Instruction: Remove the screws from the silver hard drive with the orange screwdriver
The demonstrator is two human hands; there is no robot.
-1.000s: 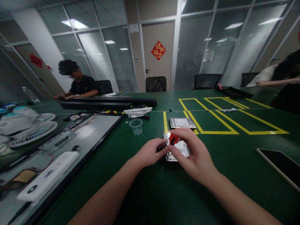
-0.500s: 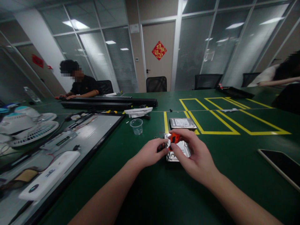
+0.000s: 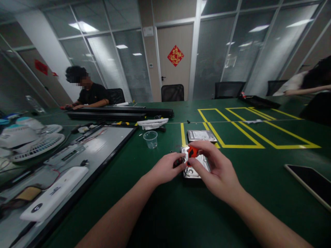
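A silver hard drive [image 3: 204, 164] lies flat on the green table in front of me, partly covered by my fingers. Over it, my right hand [image 3: 217, 168] grips an orange-and-black screwdriver [image 3: 192, 152] by the handle, with a thin dark shaft pointing down toward the drive. At the drive's left side, my left hand [image 3: 167, 168] is closed, its fingertips pinched near the screwdriver; whatever small dark thing they hold is hard to see. Just behind lies a second hard drive [image 3: 201, 135] with a white label.
A clear plastic cup [image 3: 150, 139] stands left of the drives, near a white vented part [image 3: 152, 123]. A large panel [image 3: 103, 144] with electronics fills the left side. At right lies a phone [image 3: 310, 186]. Two people sit at the table's far side, left and right.
The screwdriver has turned a little in my right hand, whose fingers have shifted slightly. My left hand stays almost in place, and both drives lie where they were.
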